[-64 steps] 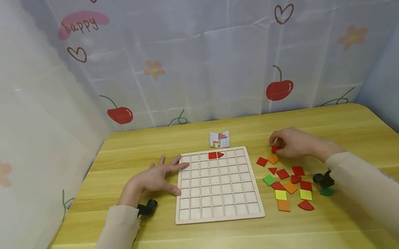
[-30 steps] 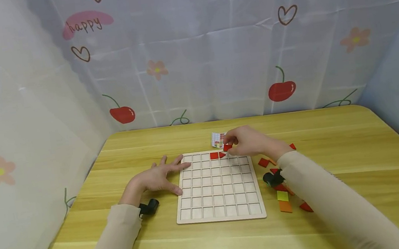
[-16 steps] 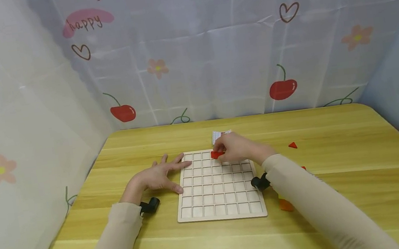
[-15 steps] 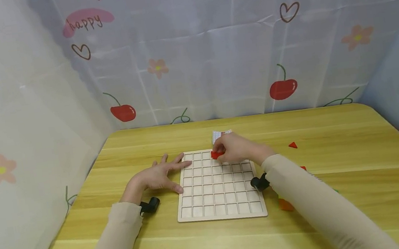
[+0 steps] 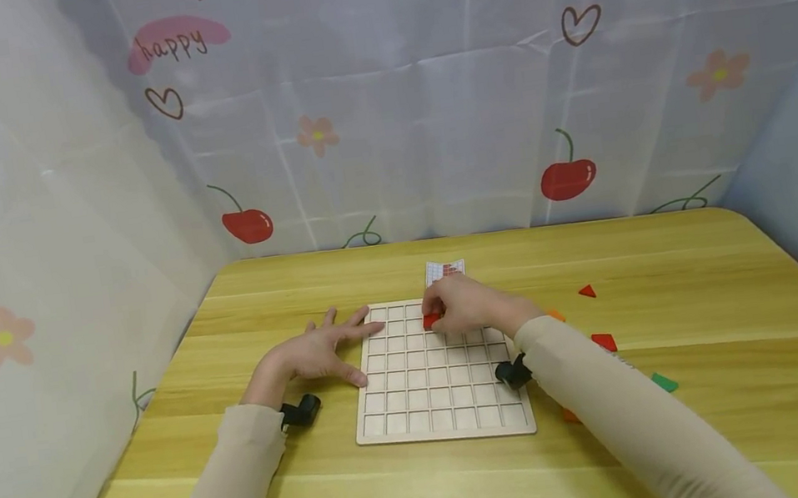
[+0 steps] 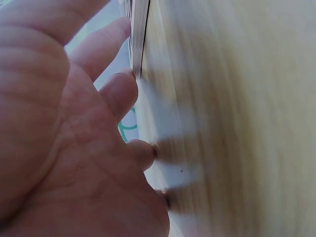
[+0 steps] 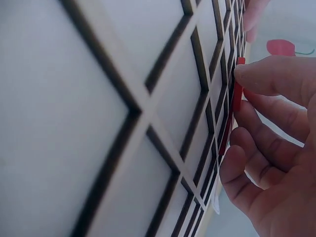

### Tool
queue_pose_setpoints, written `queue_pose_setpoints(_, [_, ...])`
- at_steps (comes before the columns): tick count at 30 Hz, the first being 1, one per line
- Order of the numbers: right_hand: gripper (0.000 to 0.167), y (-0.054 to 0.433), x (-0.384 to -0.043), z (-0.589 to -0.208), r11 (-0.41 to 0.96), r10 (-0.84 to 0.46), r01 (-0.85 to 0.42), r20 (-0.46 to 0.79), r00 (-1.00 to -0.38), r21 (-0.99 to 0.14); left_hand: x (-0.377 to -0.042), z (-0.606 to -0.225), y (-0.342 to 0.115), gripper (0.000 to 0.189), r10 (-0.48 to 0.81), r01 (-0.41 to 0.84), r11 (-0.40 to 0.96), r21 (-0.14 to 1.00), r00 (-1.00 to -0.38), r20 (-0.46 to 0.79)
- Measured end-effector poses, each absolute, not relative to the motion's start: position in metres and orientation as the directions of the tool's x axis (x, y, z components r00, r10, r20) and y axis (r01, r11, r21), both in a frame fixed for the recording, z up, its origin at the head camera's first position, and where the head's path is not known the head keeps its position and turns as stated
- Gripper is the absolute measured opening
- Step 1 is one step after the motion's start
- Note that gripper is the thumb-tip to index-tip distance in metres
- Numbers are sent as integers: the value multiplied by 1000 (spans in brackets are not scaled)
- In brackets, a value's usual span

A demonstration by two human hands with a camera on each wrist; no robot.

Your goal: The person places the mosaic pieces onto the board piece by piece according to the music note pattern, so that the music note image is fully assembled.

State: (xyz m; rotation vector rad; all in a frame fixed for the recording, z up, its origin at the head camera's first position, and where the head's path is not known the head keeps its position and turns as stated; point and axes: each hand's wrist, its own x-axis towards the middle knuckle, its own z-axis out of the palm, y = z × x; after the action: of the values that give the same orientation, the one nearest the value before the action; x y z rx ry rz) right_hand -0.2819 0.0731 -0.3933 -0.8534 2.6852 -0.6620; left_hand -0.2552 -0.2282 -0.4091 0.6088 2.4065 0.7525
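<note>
My right hand (image 5: 469, 305) pinches a red square tile (image 5: 431, 322) between thumb and fingers, over the upper middle of the pale wooden grid board (image 5: 419, 402). In the right wrist view the red tile (image 7: 238, 94) stands a little above the grid, and a second red piece (image 7: 225, 138) lies low in the board beyond it. The right hand covers the red pieces of the top row in the head view. My left hand (image 5: 316, 356) lies spread at the board's left edge, its thumb and a finger on the rim; in the left wrist view other fingertips (image 6: 143, 154) touch the table.
Behind the board lies a small printed pattern card (image 5: 444, 268), partly covered by the right hand. To the right are a red triangle (image 5: 587, 291), a red tile (image 5: 604, 341), a green piece (image 5: 664, 382) and an orange piece (image 5: 556, 316); the right sleeve hides others.
My right hand has carried the red tile from the loose pieces leftward onto the board, then shifted slightly toward me. The left hand has stayed at the board's edge.
</note>
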Motion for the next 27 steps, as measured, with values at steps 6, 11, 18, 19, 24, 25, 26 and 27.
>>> queue_pose_setpoints(6, [17,74,-280,-394,717,-605,-491,-90,-791,-495,-255,-408,-228,92,561,263,740,619,-749,-352])
queue_pose_setpoints(11, [15,76,-280,-393,704,-617,-501,-84,-783,-503,-254,-408,-228,92,560,262,739,621,-751,-350])
queue_pose_setpoints(18, [14,78,-279,-393,699,-625,-494,-106,-773,-517,-253,-408,-227,91,554,259,747,613,-753,-357])
queue_pose_setpoints(19, [13,78,-279,-394,696,-629,-498,-104,-770,-518,-253,-408,-227,91,553,259,747,612,-753,-357])
queue_pose_setpoints(24, [15,82,-278,-392,663,-656,-524,-77,-751,-534,-254,-409,-227,91,559,268,745,611,-751,-352])
queue_pose_setpoints(25, [16,83,-278,-392,653,-661,-532,-65,-747,-539,-254,-409,-228,91,559,269,745,610,-751,-351])
queue_pose_setpoints(26, [17,85,-278,-391,645,-664,-535,-55,-746,-546,-254,-409,-228,91,560,272,745,609,-751,-349])
queue_pose_setpoints(27, [18,87,-277,-390,636,-667,-539,-42,-744,-553,-254,-409,-227,91,560,275,746,607,-752,-348])
